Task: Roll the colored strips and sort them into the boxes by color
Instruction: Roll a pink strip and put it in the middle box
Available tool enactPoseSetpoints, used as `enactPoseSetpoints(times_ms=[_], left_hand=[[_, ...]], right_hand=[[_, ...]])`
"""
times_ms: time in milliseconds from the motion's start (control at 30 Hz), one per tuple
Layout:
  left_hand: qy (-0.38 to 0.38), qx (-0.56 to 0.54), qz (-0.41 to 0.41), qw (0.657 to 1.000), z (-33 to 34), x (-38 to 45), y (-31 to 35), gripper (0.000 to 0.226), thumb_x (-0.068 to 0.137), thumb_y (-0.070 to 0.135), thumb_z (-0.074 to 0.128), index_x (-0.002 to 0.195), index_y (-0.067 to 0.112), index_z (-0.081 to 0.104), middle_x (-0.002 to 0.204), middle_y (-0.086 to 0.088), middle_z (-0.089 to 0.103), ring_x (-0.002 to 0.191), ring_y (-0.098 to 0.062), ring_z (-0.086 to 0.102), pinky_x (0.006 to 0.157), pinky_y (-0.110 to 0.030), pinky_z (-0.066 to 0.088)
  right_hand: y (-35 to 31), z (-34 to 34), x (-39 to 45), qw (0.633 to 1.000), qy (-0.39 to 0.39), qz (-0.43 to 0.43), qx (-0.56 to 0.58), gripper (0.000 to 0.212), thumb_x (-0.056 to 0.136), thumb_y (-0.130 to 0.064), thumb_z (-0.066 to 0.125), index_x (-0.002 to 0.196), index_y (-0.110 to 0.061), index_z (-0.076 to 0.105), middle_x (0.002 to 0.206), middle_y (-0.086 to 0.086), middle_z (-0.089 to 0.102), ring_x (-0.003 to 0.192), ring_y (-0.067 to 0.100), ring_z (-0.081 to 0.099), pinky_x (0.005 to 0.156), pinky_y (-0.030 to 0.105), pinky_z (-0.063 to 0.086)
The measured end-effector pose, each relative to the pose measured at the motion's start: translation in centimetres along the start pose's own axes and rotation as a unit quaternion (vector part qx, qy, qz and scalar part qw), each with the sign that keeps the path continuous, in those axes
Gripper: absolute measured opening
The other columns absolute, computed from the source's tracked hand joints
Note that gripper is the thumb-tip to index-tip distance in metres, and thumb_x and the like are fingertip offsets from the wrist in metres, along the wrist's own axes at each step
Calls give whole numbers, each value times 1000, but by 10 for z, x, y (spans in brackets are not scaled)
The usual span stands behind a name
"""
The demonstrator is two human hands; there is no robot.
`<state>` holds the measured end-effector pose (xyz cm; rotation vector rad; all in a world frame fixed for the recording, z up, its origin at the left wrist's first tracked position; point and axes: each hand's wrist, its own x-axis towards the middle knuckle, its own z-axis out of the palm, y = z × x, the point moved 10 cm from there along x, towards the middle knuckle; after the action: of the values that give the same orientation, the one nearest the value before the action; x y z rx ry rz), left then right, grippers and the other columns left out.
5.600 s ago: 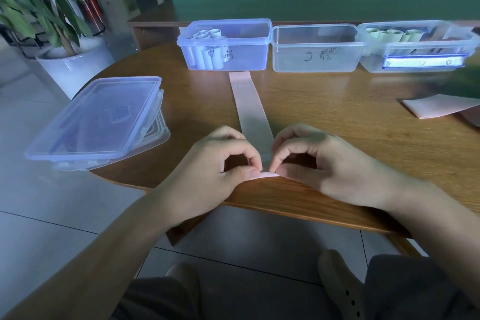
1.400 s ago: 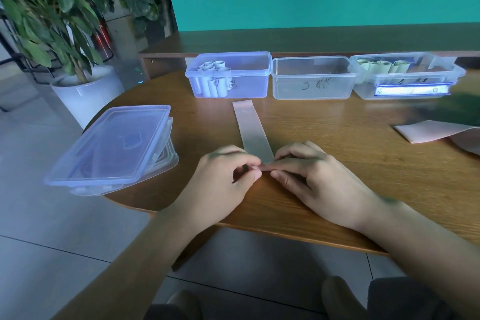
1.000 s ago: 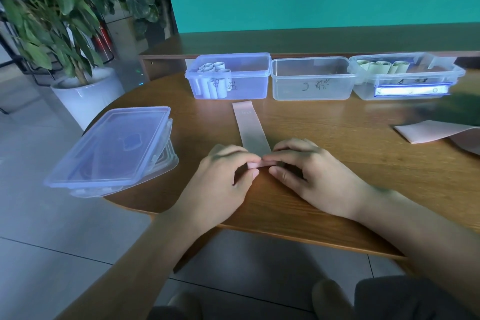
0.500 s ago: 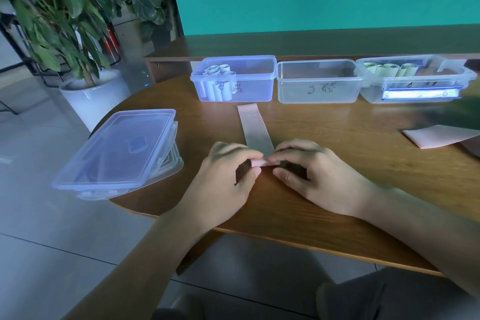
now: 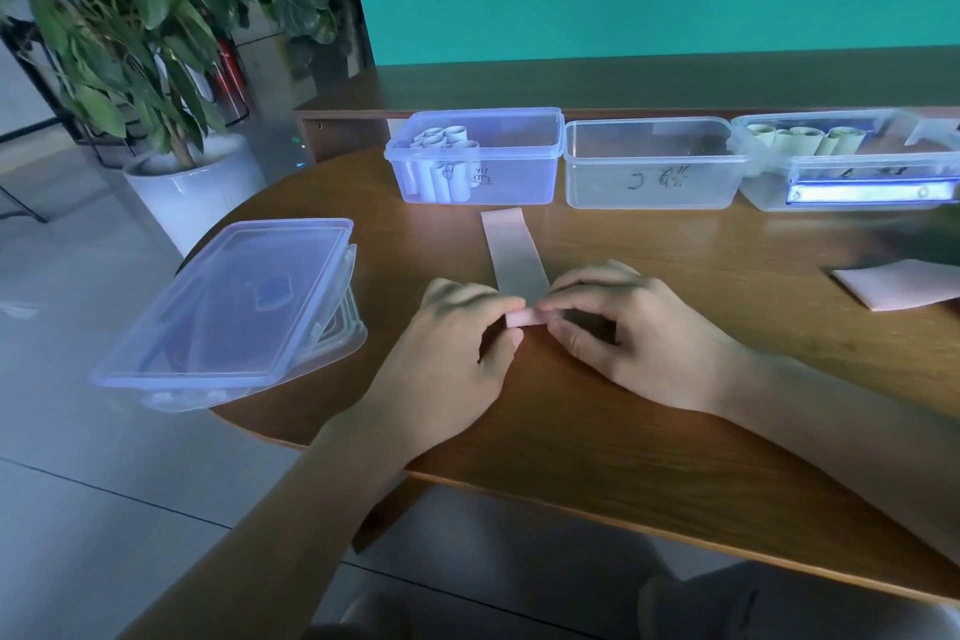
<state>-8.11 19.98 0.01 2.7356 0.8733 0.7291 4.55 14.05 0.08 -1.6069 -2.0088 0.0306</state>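
From your head camera, your left hand (image 5: 457, 327) and right hand (image 5: 623, 327) meet near the front edge of the round wooden table (image 5: 649, 405), its grain smooth and glossy. Both hands have fingers curled, pinching the small rolled end of a pale pink paper strip (image 5: 511, 252); the flat, matte remainder lies on the wood, running away from you toward the boxes. Three clear rectangular plastic boxes stand side by side at the table's far side: the left box (image 5: 514, 172) holds upright pale blue paper rolls (image 5: 439, 156), the middle box (image 5: 652, 166) bears handwriting on its wall, and the right box (image 5: 852, 172) holds greenish rolls (image 5: 805, 138). Stacked translucent lids (image 5: 234, 301) overhang the table's left edge. More pink paper (image 5: 893, 283) lies flat to your right.
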Motion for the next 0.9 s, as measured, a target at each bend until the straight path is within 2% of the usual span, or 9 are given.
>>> enactPoseSetpoints(times_ms=[133, 300, 400, 500, 600, 667, 767, 900], left_hand=[[18, -12, -3, 1000, -5, 0, 0, 30, 98, 28, 57, 127, 26, 65, 121, 11, 62, 118, -9, 46, 93, -17, 34], [12, 13, 1, 1000, -3, 3, 1, 26, 98, 29, 56, 122, 26, 66, 119, 10, 63, 115, -9, 46, 90, -17, 32], [12, 18, -6, 1000, -2, 5, 1, 29, 98, 30, 56, 126, 25, 65, 122, 8, 64, 117, -11, 47, 93, -19, 32], [3, 18, -12, 1000, 0, 7, -2, 33, 100, 33, 53, 131, 26, 62, 127, 8, 62, 121, -10, 44, 95, -19, 30], [3, 10, -19, 1000, 2, 9, -5, 35, 100, 34, 53, 134, 27, 61, 129, 9, 61, 122, -9, 43, 95, -18, 30], [9, 3, -25, 1000, 1, 10, -6, 36, 99, 35, 54, 134, 28, 60, 130, 10, 61, 124, -8, 43, 95, -17, 31], [13, -9, -26, 1000, -1, 11, -7, 34, 98, 36, 56, 131, 30, 60, 129, 13, 58, 123, -3, 41, 91, -8, 28], [-5, 3, -25, 1000, 6, 14, -7, 36, 99, 40, 54, 134, 31, 56, 133, 14, 54, 123, -3, 37, 96, -18, 32]], right_hand=[[4, 1, 5, 1000, -8, -1, -4, 30, 101, -39, 53, 120, -25, 72, 120, -13, 63, 113, 5, 53, 91, 16, 41], [9, 3, 10, 1000, -24, 3, 0, 33, 99, -41, 52, 121, -25, 71, 121, -13, 63, 116, 4, 52, 96, 6, 34], [9, -1, 11, 1000, -2, 4, 5, 30, 99, -39, 55, 120, -26, 72, 122, -13, 60, 119, 6, 51, 101, 15, 39], [8, -5, 10, 1000, 17, -2, 12, 28, 99, -37, 56, 119, -25, 73, 118, -14, 60, 116, 8, 54, 94, 23, 49], [10, -3, 12, 1000, 12, -5, 14, 26, 98, -37, 57, 117, -26, 73, 116, -15, 60, 113, 9, 55, 95, 30, 49], [13, -2, 14, 1000, 14, -4, 17, 26, 98, -37, 57, 116, -25, 73, 115, -15, 61, 112, 10, 55, 96, 31, 48], [15, -2, 17, 1000, 19, -6, 17, 26, 98, -36, 58, 115, -24, 73, 116, -13, 62, 112, 11, 56, 97, 32, 48], [19, 1, 22, 1000, 10, -2, 3, 26, 100, -35, 57, 119, -27, 72, 119, -13, 62, 113, 9, 54, 98, 33, 48]])
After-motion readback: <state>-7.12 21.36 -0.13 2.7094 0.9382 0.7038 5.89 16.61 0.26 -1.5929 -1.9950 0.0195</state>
